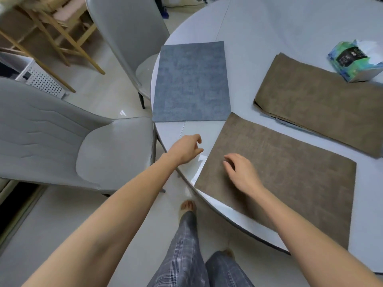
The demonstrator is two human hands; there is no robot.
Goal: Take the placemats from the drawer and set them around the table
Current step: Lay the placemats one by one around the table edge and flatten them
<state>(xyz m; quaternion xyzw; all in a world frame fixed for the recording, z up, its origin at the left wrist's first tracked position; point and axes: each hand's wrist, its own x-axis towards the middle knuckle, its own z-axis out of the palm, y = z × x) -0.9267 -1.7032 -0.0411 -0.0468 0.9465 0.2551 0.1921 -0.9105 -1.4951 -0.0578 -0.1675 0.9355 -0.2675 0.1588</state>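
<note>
A brown placemat (290, 175) lies flat at the near edge of the round white table (290, 27). My right hand (241, 172) hovers or rests on its left part, fingers loosely curled, holding nothing. My left hand (186, 149) is over the bare table edge just left of that mat, fingers apart and empty. A blue-grey placemat (191, 81) lies flat at the table's left edge. A stack of brown placemats (323, 102) sits farther in on the right.
Two grey upholstered chairs (62, 141) (128, 38) stand at the table's left side. A tissue box (355, 61) sits at the far right of the table. A wooden chair frame (51, 27) and a white perforated bin (39, 77) stand behind.
</note>
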